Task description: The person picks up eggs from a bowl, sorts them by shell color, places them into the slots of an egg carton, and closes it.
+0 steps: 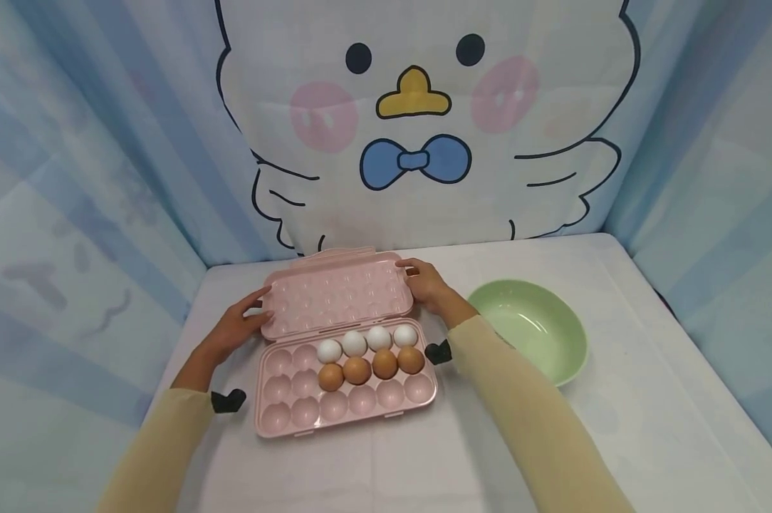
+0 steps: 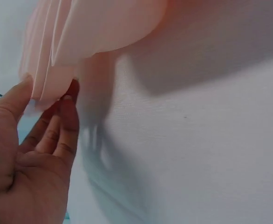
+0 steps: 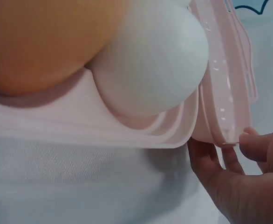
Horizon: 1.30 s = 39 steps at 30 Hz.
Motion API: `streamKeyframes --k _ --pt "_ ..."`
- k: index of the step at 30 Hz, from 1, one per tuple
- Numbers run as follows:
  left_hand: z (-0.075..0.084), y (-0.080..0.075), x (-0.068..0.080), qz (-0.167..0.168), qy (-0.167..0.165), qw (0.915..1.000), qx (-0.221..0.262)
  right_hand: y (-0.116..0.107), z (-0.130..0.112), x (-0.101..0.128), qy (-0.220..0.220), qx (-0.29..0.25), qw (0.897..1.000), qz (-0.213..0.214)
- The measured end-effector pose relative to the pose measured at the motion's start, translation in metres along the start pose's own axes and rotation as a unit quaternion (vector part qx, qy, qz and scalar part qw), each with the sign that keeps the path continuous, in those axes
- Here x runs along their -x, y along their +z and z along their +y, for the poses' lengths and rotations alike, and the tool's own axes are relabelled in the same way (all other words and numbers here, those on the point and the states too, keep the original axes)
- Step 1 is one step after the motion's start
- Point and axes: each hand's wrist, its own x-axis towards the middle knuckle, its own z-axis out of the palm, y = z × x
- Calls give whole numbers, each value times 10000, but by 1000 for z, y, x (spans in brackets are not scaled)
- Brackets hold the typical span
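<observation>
At the left of the head view the left hand [image 1: 232,331] rests against the left edge of the lid [image 1: 337,288] of a pink egg carton [image 1: 347,410], thumb on top of the rim and fingers underneath. The left wrist view shows this closer: the thumb [image 2: 17,95] lies on the lid's corner and the fingertips [image 2: 70,100] touch it from below, a light pinch rather than a fist. The lid stands swung back, tilted up behind the tray.

In the middle of the frame the tray lies on the white table [image 1: 617,427] with four white eggs [image 1: 367,340] in its back row and four brown eggs [image 1: 369,367] in the row in front — all toward the right end. The left cups and the whole front row hold nothing.

Further right, the right hand [image 1: 427,285] holds the lid's upper right corner, fingers curled over the rim; the right wrist view shows its thumb [image 3: 262,147] on the lid edge and fingers beneath. At the right sits a green bowl [image 1: 555,356], with nothing in it that I can see.

As a judgement: the carton is open with both hands on the lid, eight eggs seated, the bowl untouched — the lid work seems in hand, anything with eggs not begun.

Whether the lid is going up or down cannot be told. The wrist views are so close that the carton is cut off, and the hinge is hard to make out.
</observation>
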Motion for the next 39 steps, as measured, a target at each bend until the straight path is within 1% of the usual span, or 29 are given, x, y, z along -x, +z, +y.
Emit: streamKeyframes --k 3,6,10,12,15,17,20,22,24,26,28,31,34,36,39 --pt "0 0 6 207 312 9990 231 1 -1 5 -265 -81 9995 167" --pt "0 0 11 336 733 9956 475 -1 -3 11 -719 -6 9965 427" --pt "5 1 18 509 1272 9893 501 -5 -5 19 -1357 7 9883 692" --pt "9 1 24 657 1444 9863 464 -5 -6 23 -1648 -83 9834 755" --pt "13 1 33 852 1650 9811 534 -4 -6 30 -2010 -260 9763 754" --pt "14 0 40 918 1809 9772 630 -3 -7 36 -2200 -421 9722 686" --pt "16 0 50 937 2072 9706 786 -4 -7 45 -2350 -683 9685 455" --pt "19 1 58 966 2166 9674 889 -6 -9 52 -2350 -852 9680 244" --pt "24 2 66 1011 2204 9653 969 -7 -11 59 -2313 -901 9687 64" --pt "30 4 75 1026 2119 9669 987 -7 -14 68 -2258 -853 9704 -56" --pt "37 6 84 1067 1958 9699 976 -6 -17 76 -2227 -702 9723 -70" --pt "47 12 98 1176 1579 9765 873 -2 -21 91 -2248 -496 9731 57" --pt "54 21 111 1372 1252 9797 754 5 -20 104 -2289 -326 9725 277" --pt "56 28 119 1455 1129 9803 714 10 -18 113 -2294 -260 9722 401" --pt "55 38 130 1478 1091 9804 709 17 -11 123 -2216 -282 9733 528"
